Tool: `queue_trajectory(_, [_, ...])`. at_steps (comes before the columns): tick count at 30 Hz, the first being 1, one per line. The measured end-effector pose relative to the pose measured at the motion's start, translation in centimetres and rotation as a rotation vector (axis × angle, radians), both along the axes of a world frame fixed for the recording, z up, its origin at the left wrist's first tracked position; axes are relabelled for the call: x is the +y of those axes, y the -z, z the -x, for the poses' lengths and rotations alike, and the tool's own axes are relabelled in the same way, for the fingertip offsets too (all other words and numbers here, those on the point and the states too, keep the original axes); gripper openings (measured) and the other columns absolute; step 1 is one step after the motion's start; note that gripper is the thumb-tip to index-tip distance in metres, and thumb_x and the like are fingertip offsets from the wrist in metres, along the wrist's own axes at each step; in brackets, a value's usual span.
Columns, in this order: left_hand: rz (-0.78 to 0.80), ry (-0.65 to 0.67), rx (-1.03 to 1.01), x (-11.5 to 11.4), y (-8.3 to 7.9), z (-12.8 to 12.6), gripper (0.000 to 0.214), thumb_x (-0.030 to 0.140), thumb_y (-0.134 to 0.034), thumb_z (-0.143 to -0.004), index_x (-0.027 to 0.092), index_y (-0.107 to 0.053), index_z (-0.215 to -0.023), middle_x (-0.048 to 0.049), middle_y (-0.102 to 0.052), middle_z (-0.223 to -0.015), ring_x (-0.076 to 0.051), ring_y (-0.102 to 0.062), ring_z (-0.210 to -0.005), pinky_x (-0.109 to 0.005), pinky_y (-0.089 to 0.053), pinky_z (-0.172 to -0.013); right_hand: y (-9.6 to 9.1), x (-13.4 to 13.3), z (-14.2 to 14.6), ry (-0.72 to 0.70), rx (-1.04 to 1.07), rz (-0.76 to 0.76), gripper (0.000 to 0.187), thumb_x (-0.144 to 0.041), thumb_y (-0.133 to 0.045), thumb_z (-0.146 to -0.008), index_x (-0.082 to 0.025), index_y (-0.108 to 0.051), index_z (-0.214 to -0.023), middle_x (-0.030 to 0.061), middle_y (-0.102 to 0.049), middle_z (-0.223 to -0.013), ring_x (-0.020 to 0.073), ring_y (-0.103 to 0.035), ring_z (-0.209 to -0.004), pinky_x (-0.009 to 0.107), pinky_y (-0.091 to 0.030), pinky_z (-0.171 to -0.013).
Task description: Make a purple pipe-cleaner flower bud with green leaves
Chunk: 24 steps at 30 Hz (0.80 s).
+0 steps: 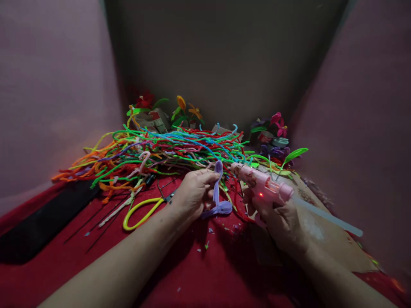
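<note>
My left hand point(201, 190) is closed, pinching a purple pipe cleaner piece point(222, 208) bent into loops, one standing upright at the fingertips and another hanging below. My right hand point(279, 220) is wrapped round the handle of a pink hot glue gun point(261, 182). A red light glows on the gun's side, and a long pale glue stick point(330, 218) sticks out of its back. The nozzle points left at the upper purple loop, a small gap apart from it. Behind both hands lies a large tangled heap of coloured pipe cleaners point(180, 147).
Yellow-handled scissors or cutters point(141, 218) lie left of my left forearm, near thin dark rods. A black flat object point(48, 218) sits at far left. Cardboard point(340, 244) lies under my right arm. Pipe cleaner flowers point(278, 124) stand at the back. Scraps dot the red cloth point(199, 282).
</note>
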<state>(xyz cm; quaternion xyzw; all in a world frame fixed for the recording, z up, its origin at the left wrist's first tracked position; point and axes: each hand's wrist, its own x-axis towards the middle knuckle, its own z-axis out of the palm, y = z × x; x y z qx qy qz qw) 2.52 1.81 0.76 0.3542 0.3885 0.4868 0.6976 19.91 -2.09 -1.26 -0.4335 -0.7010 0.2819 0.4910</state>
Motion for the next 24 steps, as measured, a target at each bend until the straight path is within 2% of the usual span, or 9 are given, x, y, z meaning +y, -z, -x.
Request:
queue_trajectory(3, [-0.007,0.032,-0.021,0.02,0.05,0.02,0.02,0.024,-0.06,-0.066,0.018,-0.043,-0.057,0.0088,-0.032,-0.037,-0.003,-0.025,-0.027,-0.017,-0.021,-0.03,-0.13,-0.16,0.0,-0.003,-0.016,0.002,0.042,-0.038,-0.039,-0.089,-0.031,-0.047,-0.129,0.0039,-0.061,-0.117,0.027,-0.062,-0.099,0.037,-0.056,-0.071])
queue_trajectory(6, [-0.009,0.045,-0.018,0.12,0.12,0.09,0.019,0.024,-0.059,-0.067,0.018,-0.044,-0.059,0.0088,-0.033,-0.036,-0.003,-0.025,-0.026,-0.016,-0.021,-0.03,-0.37,-0.41,0.17,-0.052,0.055,0.039,0.041,-0.037,-0.046,-0.086,-0.037,-0.047,-0.128,-0.001,-0.052,-0.13,0.0259,-0.062,-0.098,0.035,-0.056,-0.068])
queue_trajectory(10, [-0.014,0.052,-0.006,0.21,0.27,0.14,0.018,0.025,-0.062,-0.065,0.017,-0.046,-0.061,0.0088,-0.035,-0.037,-0.003,-0.026,-0.027,-0.016,-0.02,-0.03,-0.4,-0.48,0.29,-0.079,0.131,0.079,0.04,-0.035,-0.049,-0.085,-0.037,-0.049,-0.125,-0.0014,-0.052,-0.13,0.025,-0.063,-0.096,0.034,-0.056,-0.064])
queue_trajectory(14, [-0.024,0.044,0.0,0.3,0.42,0.16,0.018,0.023,-0.061,-0.063,0.018,-0.045,-0.06,0.0089,-0.034,-0.037,-0.003,-0.026,-0.027,-0.016,-0.019,-0.029,-0.45,-0.39,0.37,-0.148,0.137,0.065,0.041,-0.032,-0.048,-0.086,-0.039,-0.047,-0.126,-0.005,-0.043,-0.138,0.0244,-0.059,-0.105,0.031,-0.056,-0.063])
queue_trajectory(19, [-0.026,0.044,0.018,0.26,0.38,0.18,0.013,0.021,-0.059,-0.065,0.018,-0.047,-0.062,0.0086,-0.034,-0.038,-0.004,-0.026,-0.029,-0.017,-0.02,-0.03,-0.53,-0.36,0.28,-0.134,0.096,0.058,0.042,-0.031,-0.047,-0.087,-0.038,-0.046,-0.128,-0.0042,-0.043,-0.139,0.025,-0.057,-0.108,0.032,-0.055,-0.068])
queue_trajectory(24, [-0.031,0.046,0.024,0.19,0.25,0.09,0.012,0.021,-0.058,-0.066,0.017,-0.047,-0.062,0.0084,-0.032,-0.039,-0.004,-0.026,-0.03,-0.017,-0.019,-0.03,-0.51,-0.29,0.23,-0.16,0.075,0.046,0.043,-0.027,-0.045,-0.087,-0.037,-0.045,-0.129,-0.0056,-0.043,-0.138,0.0257,-0.051,-0.117,0.037,-0.053,-0.083])
